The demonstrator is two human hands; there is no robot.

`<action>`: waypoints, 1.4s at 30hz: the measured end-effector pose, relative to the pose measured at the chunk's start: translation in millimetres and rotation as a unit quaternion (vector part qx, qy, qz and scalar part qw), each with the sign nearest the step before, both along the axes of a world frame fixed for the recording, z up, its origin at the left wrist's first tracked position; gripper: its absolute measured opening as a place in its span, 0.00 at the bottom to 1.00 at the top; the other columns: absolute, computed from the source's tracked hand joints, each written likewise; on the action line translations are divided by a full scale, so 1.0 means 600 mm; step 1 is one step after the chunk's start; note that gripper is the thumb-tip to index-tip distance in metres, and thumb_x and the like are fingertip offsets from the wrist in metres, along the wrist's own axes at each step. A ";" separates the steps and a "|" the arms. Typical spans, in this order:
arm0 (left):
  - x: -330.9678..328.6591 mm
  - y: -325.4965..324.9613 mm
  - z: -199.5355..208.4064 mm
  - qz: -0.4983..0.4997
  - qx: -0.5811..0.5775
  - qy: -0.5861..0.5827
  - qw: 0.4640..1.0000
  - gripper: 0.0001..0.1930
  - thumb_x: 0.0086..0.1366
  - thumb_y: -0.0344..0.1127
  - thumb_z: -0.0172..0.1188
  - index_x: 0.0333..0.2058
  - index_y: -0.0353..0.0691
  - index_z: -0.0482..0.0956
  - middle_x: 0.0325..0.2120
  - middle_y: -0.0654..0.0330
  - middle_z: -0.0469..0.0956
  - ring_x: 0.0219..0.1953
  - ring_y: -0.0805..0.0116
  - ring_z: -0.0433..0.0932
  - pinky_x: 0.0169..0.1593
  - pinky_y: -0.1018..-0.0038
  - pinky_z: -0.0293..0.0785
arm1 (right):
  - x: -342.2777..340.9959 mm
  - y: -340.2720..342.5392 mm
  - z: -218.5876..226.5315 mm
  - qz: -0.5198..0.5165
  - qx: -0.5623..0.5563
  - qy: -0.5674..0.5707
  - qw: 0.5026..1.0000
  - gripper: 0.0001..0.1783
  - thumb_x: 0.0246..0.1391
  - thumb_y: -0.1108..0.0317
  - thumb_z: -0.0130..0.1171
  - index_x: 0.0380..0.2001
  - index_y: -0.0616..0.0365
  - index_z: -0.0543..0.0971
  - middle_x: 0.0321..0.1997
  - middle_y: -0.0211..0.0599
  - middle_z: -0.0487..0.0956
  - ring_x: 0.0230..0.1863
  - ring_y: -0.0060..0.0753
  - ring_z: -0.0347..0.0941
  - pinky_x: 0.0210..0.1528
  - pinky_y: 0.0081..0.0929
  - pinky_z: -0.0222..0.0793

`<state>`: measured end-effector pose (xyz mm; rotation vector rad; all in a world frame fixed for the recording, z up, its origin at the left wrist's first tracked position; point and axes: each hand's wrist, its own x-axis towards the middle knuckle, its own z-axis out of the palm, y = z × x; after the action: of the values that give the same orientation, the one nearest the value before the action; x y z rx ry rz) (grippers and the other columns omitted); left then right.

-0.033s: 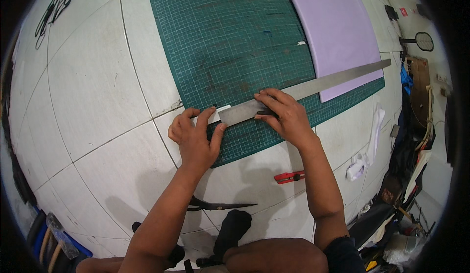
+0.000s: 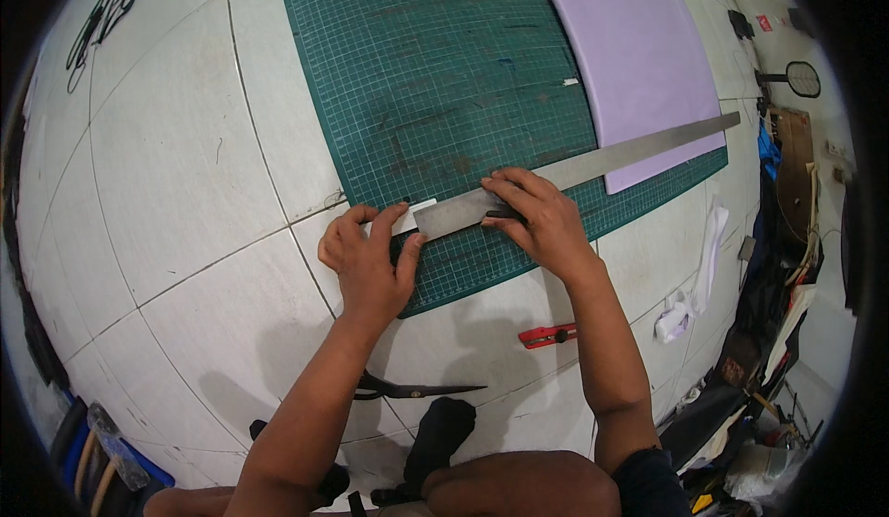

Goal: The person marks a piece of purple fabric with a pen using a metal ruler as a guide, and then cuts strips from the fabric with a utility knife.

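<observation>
A long metal ruler [image 2: 639, 149] lies slantwise across the near part of a green cutting mat [image 2: 435, 81], its far right end over a folded lilac fabric [image 2: 639, 63]. At the ruler's left end, my left hand [image 2: 366, 262] has its fingers on a small white strip [image 2: 407, 218], with the thumb at the ruler's corner. My right hand [image 2: 546, 225] grips the ruler farther along, fingers at its upper edge and thumb at the lower one. A small black piece [image 2: 505, 213] shows between the right thumb and fingers; its kind is unclear.
A red box cutter [image 2: 546, 335] and black-handled scissors [image 2: 421, 391] lie on the tiled floor [image 2: 185, 193] near my feet. White cloth scraps [image 2: 690, 304] are at right, before assorted clutter along the wall. Black cable [image 2: 109, 3] lies at far left.
</observation>
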<state>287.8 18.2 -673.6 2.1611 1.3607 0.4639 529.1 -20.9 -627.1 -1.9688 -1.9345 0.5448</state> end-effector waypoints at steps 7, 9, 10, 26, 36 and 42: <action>0.005 0.003 0.000 0.011 -0.013 0.002 1.000 0.16 0.68 0.37 0.57 0.53 0.46 0.77 0.48 0.52 0.65 0.58 0.53 0.57 0.62 0.54 0.44 | 0.005 -0.002 0.002 0.001 -0.010 -0.011 1.000 0.26 0.48 0.61 0.70 0.52 0.50 0.79 0.55 0.33 0.77 0.53 0.39 0.77 0.52 0.36 0.76; 0.005 0.002 0.001 0.010 -0.011 0.002 1.000 0.15 0.68 0.37 0.58 0.53 0.46 0.77 0.48 0.51 0.65 0.57 0.53 0.57 0.62 0.54 0.44 | 0.006 -0.003 0.002 0.002 -0.012 -0.010 1.000 0.25 0.48 0.61 0.69 0.52 0.50 0.79 0.56 0.33 0.77 0.53 0.39 0.77 0.53 0.36 0.76; 0.005 0.002 0.001 0.009 -0.013 0.001 1.000 0.15 0.68 0.37 0.58 0.53 0.46 0.76 0.48 0.51 0.65 0.57 0.53 0.57 0.62 0.54 0.44 | 0.006 -0.003 0.003 0.002 -0.012 -0.008 1.000 0.25 0.49 0.60 0.69 0.52 0.50 0.79 0.56 0.33 0.77 0.53 0.39 0.77 0.53 0.36 0.76; 0.006 0.001 0.005 0.011 -0.027 -0.011 1.000 0.16 0.67 0.38 0.58 0.52 0.45 0.77 0.48 0.52 0.64 0.56 0.53 0.56 0.61 0.53 0.42 | 0.008 -0.002 -0.001 -0.007 -0.020 0.011 1.000 0.25 0.47 0.59 0.70 0.50 0.49 0.81 0.54 0.31 0.78 0.52 0.38 0.78 0.51 0.35 0.77; 0.008 -0.004 -0.002 0.017 0.001 -0.016 1.000 0.18 0.64 0.38 0.62 0.52 0.46 0.78 0.48 0.53 0.66 0.57 0.54 0.57 0.61 0.54 0.42 | 0.009 -0.004 -0.001 -0.005 -0.005 0.005 1.000 0.26 0.45 0.59 0.71 0.50 0.49 0.81 0.54 0.31 0.78 0.52 0.38 0.77 0.52 0.35 0.77; 0.009 -0.005 -0.001 0.021 -0.002 -0.014 1.000 0.18 0.63 0.37 0.62 0.52 0.47 0.78 0.48 0.54 0.66 0.57 0.54 0.57 0.61 0.55 0.43 | 0.011 -0.005 -0.005 -0.012 -0.016 0.009 1.000 0.26 0.45 0.58 0.71 0.50 0.48 0.81 0.54 0.31 0.78 0.52 0.37 0.77 0.51 0.36 0.77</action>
<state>293.3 15.3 -674.1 2.1188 1.3918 0.5063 535.7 -23.8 -630.3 -1.9968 -1.9002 0.5875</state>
